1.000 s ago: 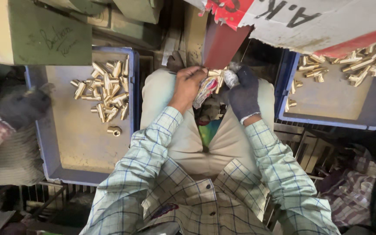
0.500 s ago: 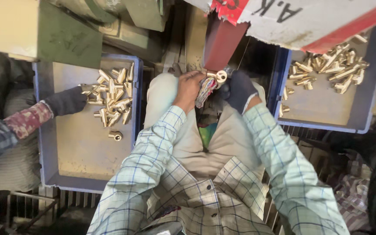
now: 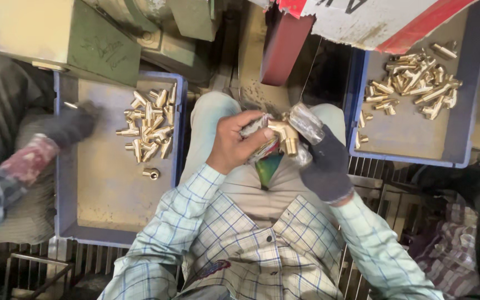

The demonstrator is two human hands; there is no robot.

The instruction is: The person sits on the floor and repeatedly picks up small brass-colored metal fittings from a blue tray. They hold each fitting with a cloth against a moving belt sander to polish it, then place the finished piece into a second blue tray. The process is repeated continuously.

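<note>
Over my lap, my bare left hand [image 3: 239, 141] and my dark-gloved right hand [image 3: 323, 161] together hold a brass tee fitting [image 3: 284, 135] wrapped partly in a crumpled cloth or plastic strip. The left fingers pinch the fitting's left arm and the wrapping. My right hand grips it from the right, with a taped or wrapped thumb on top. A blue tray [image 3: 62, 166] at my left holds a pile of brass fittings [image 3: 148, 123]. Another blue tray [image 3: 356, 105] at my right holds more brass fittings [image 3: 415, 83].
A co-worker's dark-gloved hand [image 3: 70, 125] with a patterned sleeve reaches over the left tray's edge. Green machine housing [image 3: 56, 36] stands behind it. A red-brown belt or panel [image 3: 281, 47] hangs ahead, under a white and red sheet [image 3: 373, 22]. Metal grating lies below.
My hands have drawn the fitting back toward my lap from the belt. The co-worker's gloved hand has pulled away from the fittings pile toward the tray's left edge.
</note>
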